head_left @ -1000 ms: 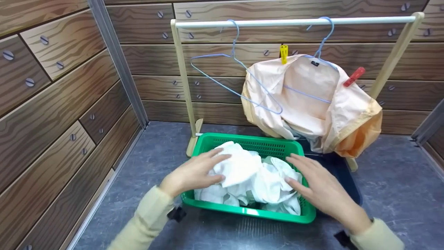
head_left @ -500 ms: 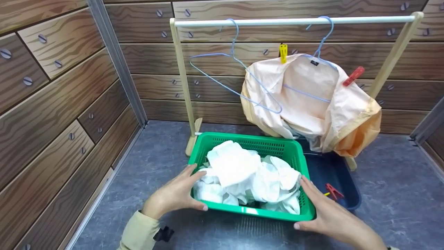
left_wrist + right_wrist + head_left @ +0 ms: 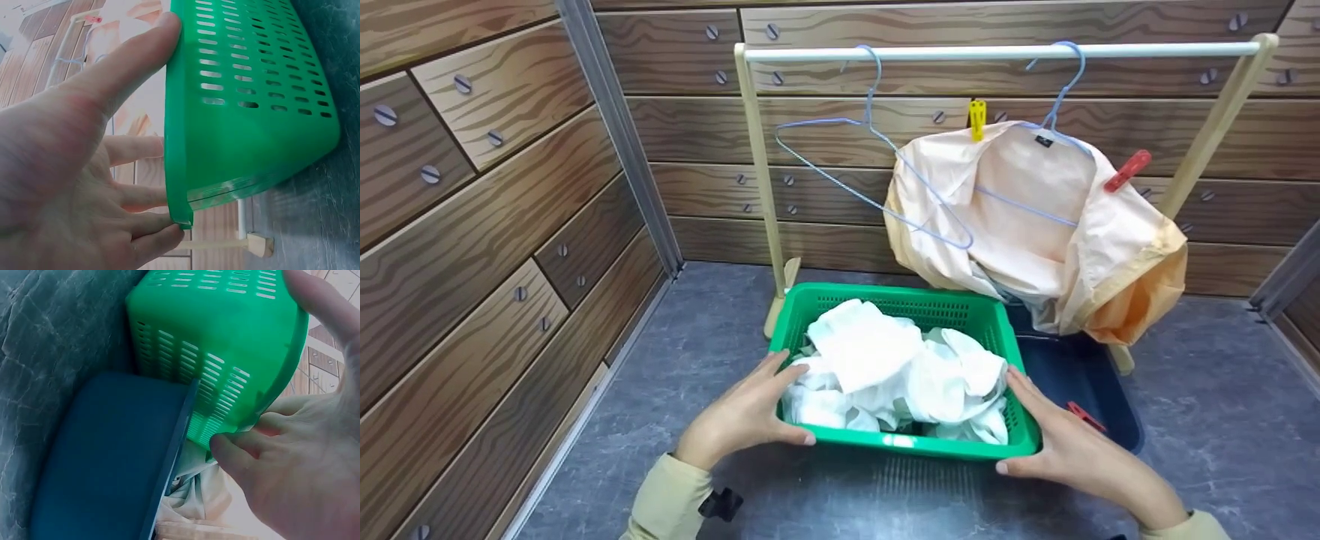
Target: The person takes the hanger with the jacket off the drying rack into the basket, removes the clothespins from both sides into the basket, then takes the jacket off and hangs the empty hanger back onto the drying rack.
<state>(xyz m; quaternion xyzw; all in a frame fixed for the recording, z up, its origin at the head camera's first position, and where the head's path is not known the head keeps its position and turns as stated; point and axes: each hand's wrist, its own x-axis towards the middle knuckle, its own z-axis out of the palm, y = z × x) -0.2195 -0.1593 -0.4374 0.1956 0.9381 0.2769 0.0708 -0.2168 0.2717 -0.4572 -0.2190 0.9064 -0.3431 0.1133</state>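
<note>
A green plastic basket (image 3: 907, 444) full of crumpled white cloths (image 3: 877, 360) stands on the grey surface. My left hand (image 3: 739, 420) is at its near left corner, fingers extended along the left rim and thumb against the front. At the near right corner, my right hand (image 3: 1084, 446) lies the same way, thumb at the front and fingers along the right side. Close up in the left wrist view, the straight thumb (image 3: 140, 50) touches the basket rim. In the right wrist view, the fingertips (image 3: 225, 450) meet the rim.
Behind stands a garment rack (image 3: 810, 54) with a bare blue hanger (image 3: 877, 139). Another hanger carries a peach garment (image 3: 1020, 217) with a yellow clothespin (image 3: 977, 120) and a red clothespin (image 3: 1126, 171). A dark blue tray (image 3: 1072, 367) beside the basket holds a red clothespin (image 3: 1086, 416).
Both hands have moved from above the cloths out to the basket's near corners. Since then the basket's front edge has shifted slightly away from me, the hands staying on it.
</note>
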